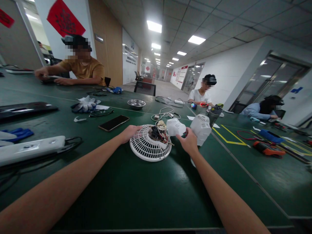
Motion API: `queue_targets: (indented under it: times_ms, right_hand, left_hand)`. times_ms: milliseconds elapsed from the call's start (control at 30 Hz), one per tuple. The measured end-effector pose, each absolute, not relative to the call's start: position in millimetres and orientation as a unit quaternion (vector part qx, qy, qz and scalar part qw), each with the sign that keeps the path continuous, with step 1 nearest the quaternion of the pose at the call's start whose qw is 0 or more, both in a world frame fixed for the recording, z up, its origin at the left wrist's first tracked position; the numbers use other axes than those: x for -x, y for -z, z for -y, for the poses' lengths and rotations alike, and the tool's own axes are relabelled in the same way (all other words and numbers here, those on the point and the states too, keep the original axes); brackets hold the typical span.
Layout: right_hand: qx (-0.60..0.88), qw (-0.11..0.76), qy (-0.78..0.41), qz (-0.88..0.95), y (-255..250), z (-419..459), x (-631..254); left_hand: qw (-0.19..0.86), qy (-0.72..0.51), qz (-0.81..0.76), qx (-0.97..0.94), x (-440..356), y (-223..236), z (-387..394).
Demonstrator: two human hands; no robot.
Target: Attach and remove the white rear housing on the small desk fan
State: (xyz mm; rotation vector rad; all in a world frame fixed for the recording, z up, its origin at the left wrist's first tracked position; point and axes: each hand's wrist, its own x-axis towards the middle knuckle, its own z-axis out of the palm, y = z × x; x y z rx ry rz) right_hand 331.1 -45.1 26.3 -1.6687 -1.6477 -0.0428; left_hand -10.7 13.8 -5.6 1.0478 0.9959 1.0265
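A round white fan grille lies on the green table in front of me, with the fan's bare motor and wiring on top of it. At its left rim my left hand is closed on the grille's edge, the fingertips partly hidden. My right hand pinches a white plastic motor cover just to the right of the motor. Beyond that hand stands a white slotted fan housing, partly covered by my right hand and forearm.
Left of the grille lies a black phone; a metal bowl sits behind it. A white cable and a bottle are farther back. An orange multimeter lies right. Several people sit around the table.
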Motion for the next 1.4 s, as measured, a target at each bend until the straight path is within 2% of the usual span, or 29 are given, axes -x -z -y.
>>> queue_targets:
  times_ms: [133, 333, 467, 633, 767, 900, 1167, 1400]
  right_hand:
    - [0.716, 0.296, -0.016, 0.632, -16.0, 40.3, -335.9]
    - [0.712, 0.282, -0.025, 0.642, -7.1, 38.9, -332.3]
    - [0.676, 0.347, -0.059, 0.648, -6.3, 35.9, -332.1]
    - [0.611, 0.561, -0.287, 0.48, -16.4, 34.2, -332.6]
    - [0.553, 0.578, -0.402, 0.446, -21.6, 39.1, -317.7]
    - [0.492, 0.583, -0.469, 0.446, -21.8, 47.9, -293.5]
    - [0.425, 0.622, -0.462, 0.467, -25.4, 53.6, -278.5]
    - [0.428, 0.567, -0.368, 0.601, -23.5, 62.8, -271.3]
  left_hand:
    - [0.627, -0.439, -0.438, -0.471, 11.4, 5.9, -13.9]
    - [0.63, -0.437, -0.43, -0.477, 12.3, 7.8, -14.6]
    - [0.624, -0.447, -0.435, -0.47, 9.6, 6.0, -12.8]
    - [0.627, -0.448, -0.438, -0.463, 9.6, 6.2, -13.2]
    - [0.622, -0.442, -0.442, -0.472, 11.7, 7.2, -14.5]
    - [0.62, -0.441, -0.446, -0.471, 11.4, 5.3, -13.0]
    - [0.616, -0.434, -0.459, -0.471, 11.2, 3.7, -11.8]
    - [0.614, -0.431, -0.465, -0.471, 9.4, -0.4, -10.3]
